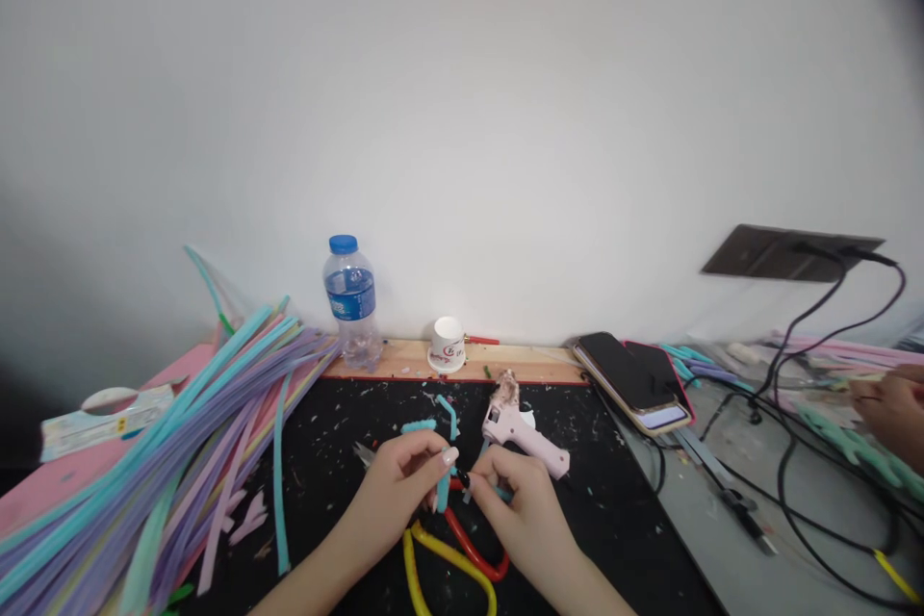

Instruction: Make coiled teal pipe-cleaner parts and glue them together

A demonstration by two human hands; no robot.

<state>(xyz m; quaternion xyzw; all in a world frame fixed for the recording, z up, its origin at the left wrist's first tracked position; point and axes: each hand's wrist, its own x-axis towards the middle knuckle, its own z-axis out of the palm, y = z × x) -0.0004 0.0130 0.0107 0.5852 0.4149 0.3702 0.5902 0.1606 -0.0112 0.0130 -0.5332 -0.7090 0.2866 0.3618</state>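
Note:
My left hand [410, 479] pinches a short light-blue pipe cleaner piece [443, 493] between thumb and fingers above the black mat [324, 491]. Close beside it, my right hand [524, 500] has its fingertips pressed together; a tiny dark thing shows at their tip, too small to name. Beneath both hands lie scissors with yellow [456, 559] and red handles, partly covered. Two more blue pieces [419, 425] rest just beyond my fingers. A pale pink glue gun [530, 439] lies behind my right hand, its nozzle end stained brown.
Long pastel pipe cleaners [217, 443] heap at the left. Against the wall stand a water bottle [351, 303] and a paper cup [447, 346]. Phones [631, 373] lie at the right, near black cables [783, 443]. Another person's hand [891, 409] is at the far right.

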